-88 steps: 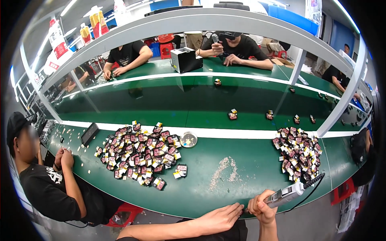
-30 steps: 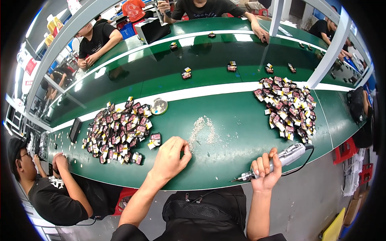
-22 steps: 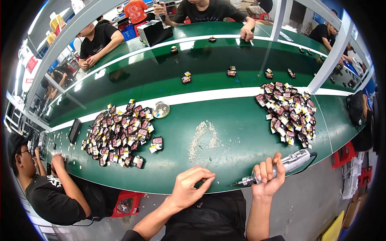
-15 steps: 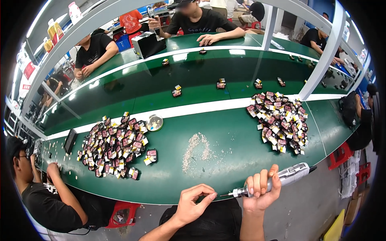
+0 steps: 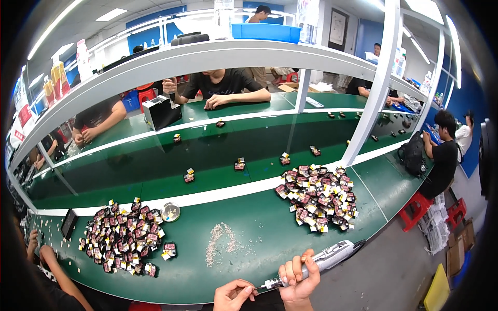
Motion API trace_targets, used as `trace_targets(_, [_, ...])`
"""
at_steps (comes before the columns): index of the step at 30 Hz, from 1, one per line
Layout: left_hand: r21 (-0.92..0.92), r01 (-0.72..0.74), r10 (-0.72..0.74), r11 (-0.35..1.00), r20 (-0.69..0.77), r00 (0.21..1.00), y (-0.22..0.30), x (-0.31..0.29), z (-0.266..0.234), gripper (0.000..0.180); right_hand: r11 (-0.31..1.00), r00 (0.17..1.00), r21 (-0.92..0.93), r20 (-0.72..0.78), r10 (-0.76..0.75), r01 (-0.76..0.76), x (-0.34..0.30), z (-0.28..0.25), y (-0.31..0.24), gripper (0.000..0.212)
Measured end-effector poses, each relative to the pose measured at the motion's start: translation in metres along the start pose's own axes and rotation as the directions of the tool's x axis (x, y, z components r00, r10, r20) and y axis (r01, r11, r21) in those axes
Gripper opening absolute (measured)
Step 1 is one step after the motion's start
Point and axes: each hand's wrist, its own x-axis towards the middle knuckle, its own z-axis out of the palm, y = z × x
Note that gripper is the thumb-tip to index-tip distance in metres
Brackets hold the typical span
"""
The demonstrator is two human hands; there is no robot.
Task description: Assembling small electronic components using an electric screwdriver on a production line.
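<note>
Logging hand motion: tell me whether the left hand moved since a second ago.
Yes: the left hand moved away from the small pale pieces, down and rightward toward the screwdriver.

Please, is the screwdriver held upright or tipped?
Tipped: the right hand holds the grey screwdriver aslant, its bit pointing toward the left hand.
</note>
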Motion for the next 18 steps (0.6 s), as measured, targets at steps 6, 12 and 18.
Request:
trace_targets(6, [0.029, 0.0, -0.001, 1.0, 0.026, 1.0, 0.001, 0.0, 0.004, 0.01, 0.997, 0.997, 0.049, -0.039, 0.062, -0.06, 0.0, -0.001, 0.0, 0.007])
trace_targets(12, [0.018, 0.066, -0.066, 0.998, -0.003, 0.998, -0.004, -0.001, 0.003, 0.012, 0.995, 0.97, 0.044, -0.221, 0.099, -0.092, -0.008, 0.016, -0.003, 0.012])
trace_targets(18, [0.081, 0.007, -0.003, 0.997, -0.045, 0.999, 0.002, 0.0, 0.013, 0.01, 0.996, 0.982, 0.071, -0.172, 0.072, -0.06, -0.008, 0.008, -0.001, 0.006])
